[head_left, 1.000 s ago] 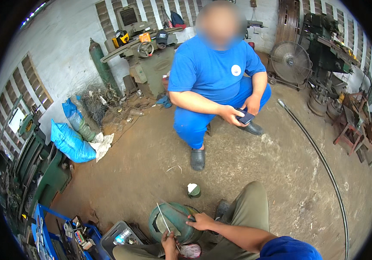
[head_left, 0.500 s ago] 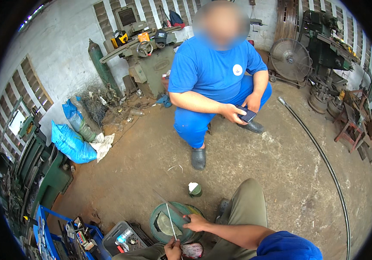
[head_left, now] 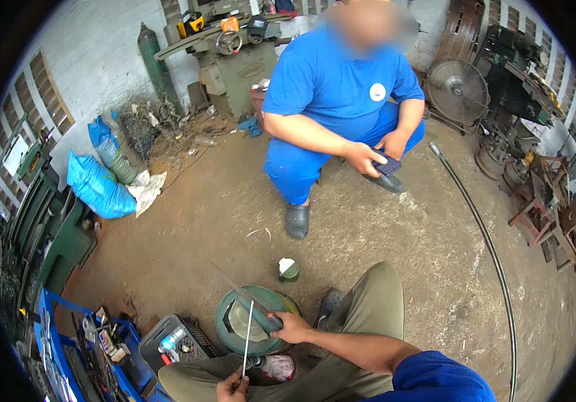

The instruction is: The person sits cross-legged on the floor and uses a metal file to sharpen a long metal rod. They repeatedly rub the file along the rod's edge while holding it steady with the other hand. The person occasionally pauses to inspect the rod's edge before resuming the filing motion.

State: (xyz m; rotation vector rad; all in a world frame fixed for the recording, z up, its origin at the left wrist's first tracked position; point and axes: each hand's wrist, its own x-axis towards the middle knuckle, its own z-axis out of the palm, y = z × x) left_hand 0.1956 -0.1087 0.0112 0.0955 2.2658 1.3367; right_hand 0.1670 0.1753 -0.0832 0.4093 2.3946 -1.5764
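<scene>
My right hand is closed round the grey handle of a long, narrow, tapering blade, whose thin tip points away to the far left. My left hand, at the lower edge, pinches the near end of a thin white stick. The far end of the stick appears beside the blade near its handle; I cannot tell whether they touch. Under both lies a round green tub or drum with a pale greenish piece on its top. A small green can with something white on it stands beyond.
A person in blue squats opposite, holding a dark phone. At the left stand a blue tool rack and a grey crate. A long black hose lies along the right. Machines and a fan stand behind.
My left hand has drawn back toward me with the white stick, away from the tub. My right hand and the blade have shifted slightly left and up in view, as the view itself has tilted.
</scene>
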